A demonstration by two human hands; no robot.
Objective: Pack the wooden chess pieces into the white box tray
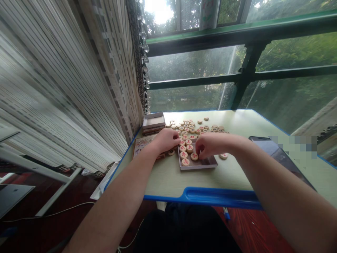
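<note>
A shallow cardboard box on the table holds round wooden Chinese chess pieces with red characters, laid in two columns along its left side. My right hand reaches into the box with fingers curled together, its fingertips at a chess piece in the right column. At the box's far left corner is my left hand, its fingers pinched together beside another red piece. Whatever lies between those fingertips is hidden. Many loose chess pieces lie spread on the table beyond the box.
Another open box sits on a stack at the table's far left, near a printed box lid. A dark tablet lies on the right. One piece is beside the box. The table has a blue edge; curtains and windows surround it.
</note>
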